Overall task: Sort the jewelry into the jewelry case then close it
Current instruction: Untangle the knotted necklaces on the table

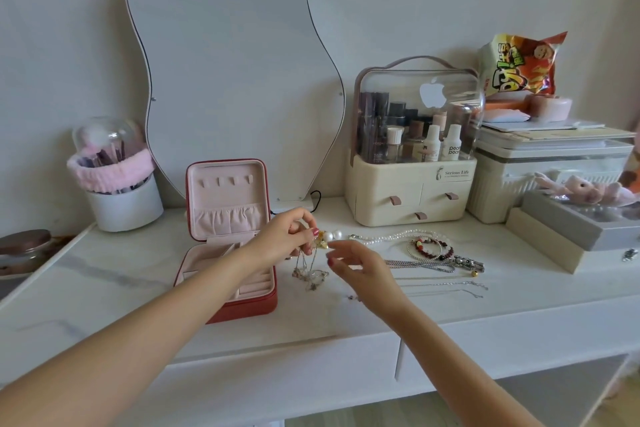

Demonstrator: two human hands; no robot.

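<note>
A red jewelry case [256, 305] with pink lining stands open on the white marble table, its lid upright. Just right of it, my left hand [284, 239] pinches a gold chain with charms [311, 270] that hangs down onto the table. Two pearl earrings [332, 236] lie beside its fingertips. My right hand [360, 267] hovers close by with fingers loosely curled, holding nothing I can see. Further right lie a pearl necklace [391, 236], beaded bracelets [431, 248], a silver chain with a pendant [464, 263] and thin silver chains [450, 288].
A wavy mirror [228, 80] leans on the wall behind the case. A cosmetics organizer [412, 191] and storage boxes [547, 166] fill the back right; a grey box [575, 229] sits at the right. A brush holder [121, 198] stands at the back left.
</note>
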